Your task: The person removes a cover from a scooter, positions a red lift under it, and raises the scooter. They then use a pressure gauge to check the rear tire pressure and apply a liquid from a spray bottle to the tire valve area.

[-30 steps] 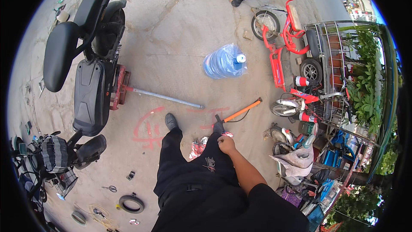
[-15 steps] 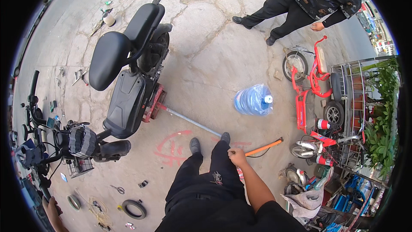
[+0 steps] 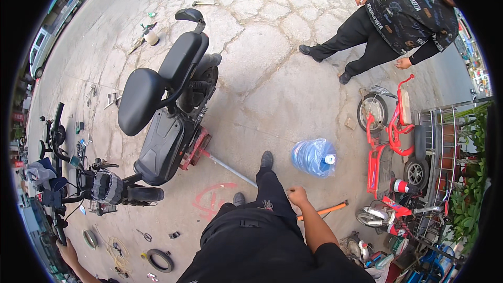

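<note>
At the lower left edge, my left hand (image 3: 67, 253) is closed around a black handlebar grip (image 3: 61, 237) of the electric scooter (image 3: 160, 147). The scooter is black, with a padded seat (image 3: 140, 102) and a rear backrest. Its body stands over a red metal stand (image 3: 198, 149), from which a grey bar (image 3: 230, 169) runs toward my legs. Beside my right thigh, my right hand (image 3: 297, 196) is held with curled fingers, apart from the things around it. The inside of that hand is hidden.
A wrapped blue water bottle (image 3: 314, 158) lies ahead on the right, near an orange bar (image 3: 330, 208). A red bike (image 3: 385, 136) stands by a metal rack. Another person (image 3: 367, 36) stands at the far right. A tire (image 3: 160, 260) and scissors (image 3: 144, 235) lie at lower left.
My right leg has stepped ahead, and the view has shifted so the scooter and bottle sit lower. My left hand stays at the handlebar; the right stays by my thigh.
</note>
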Available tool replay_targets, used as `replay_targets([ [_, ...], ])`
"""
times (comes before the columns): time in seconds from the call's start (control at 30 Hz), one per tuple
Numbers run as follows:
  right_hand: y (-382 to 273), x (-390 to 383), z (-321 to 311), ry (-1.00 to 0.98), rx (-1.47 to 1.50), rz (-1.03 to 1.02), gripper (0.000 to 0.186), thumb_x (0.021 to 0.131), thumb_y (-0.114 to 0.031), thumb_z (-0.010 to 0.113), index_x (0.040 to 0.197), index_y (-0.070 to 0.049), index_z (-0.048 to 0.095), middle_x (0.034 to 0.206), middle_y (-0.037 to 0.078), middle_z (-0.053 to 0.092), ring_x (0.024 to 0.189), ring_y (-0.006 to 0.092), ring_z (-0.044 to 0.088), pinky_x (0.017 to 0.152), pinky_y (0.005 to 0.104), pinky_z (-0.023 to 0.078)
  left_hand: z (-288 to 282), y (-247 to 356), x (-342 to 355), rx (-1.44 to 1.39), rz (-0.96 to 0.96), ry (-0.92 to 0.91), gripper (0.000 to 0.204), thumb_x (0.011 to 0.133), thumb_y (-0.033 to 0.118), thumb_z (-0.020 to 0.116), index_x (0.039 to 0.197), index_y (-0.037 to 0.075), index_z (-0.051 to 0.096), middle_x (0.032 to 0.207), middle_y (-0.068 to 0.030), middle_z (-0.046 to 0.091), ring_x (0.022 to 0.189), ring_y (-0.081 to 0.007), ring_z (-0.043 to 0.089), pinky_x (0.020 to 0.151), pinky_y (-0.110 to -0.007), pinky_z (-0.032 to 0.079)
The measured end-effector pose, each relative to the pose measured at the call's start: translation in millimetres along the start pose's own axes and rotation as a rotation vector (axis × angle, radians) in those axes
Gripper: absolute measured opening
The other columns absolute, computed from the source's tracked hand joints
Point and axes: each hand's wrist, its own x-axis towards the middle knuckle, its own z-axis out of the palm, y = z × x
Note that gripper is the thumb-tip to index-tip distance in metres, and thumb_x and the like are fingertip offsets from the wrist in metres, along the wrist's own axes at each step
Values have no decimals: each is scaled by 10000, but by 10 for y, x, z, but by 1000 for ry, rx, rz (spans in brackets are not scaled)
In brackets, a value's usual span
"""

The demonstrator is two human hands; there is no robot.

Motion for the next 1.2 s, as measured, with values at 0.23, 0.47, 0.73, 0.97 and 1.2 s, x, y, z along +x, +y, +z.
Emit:
replay_targets([
  [0.23,234,1058,-791,62,162,-60,281,805,-199,628,947,4,762,783,169,736,723,250,722,704,363,550,12,1775,-1142,162,-101,147,605,932,389,621,1412,42,494,1366,-168,578,1255,-341,544,1059,-449,439],
  [0.47,376,1826,-1189,-116,231,81,258,773,-183,642,842,39,753,664,198,697,603,246,708,615,381,558,650,3915,-2604,-405,199,-794,627,784,345,724,1285,-6,587,1217,-268,649,1171,-412,605,1011,-466,482],
  [0.73,-124,3664,-1408,-218,-294,-134,336,816,-310,601,864,-12,748,832,209,732,730,323,689,725,482,536,787,6106,-3113,-694,513,-1227,588,831,455,687,1228,22,655,1161,-206,710,1063,-375,682,950,-446,530],
  [0.97,-1547,5196,-2359,-464,-698,-428,741,790,-718,659,821,19,735,750,202,715,700,373,659,699,515,514,524,8256,-2259,-997,534,-1187,583,873,553,642,1236,101,699,1173,-187,711,1108,-364,670,986,-433,513],
  [1.2,-3894,6037,-3143,-862,-814,-340,519,822,-520,732,791,-2,752,712,167,707,773,301,701,801,400,542,400,9580,-1925,-993,874,-1324,417,913,452,657,1135,110,743,1126,-154,726,1090,-373,658,976,-449,505],
])
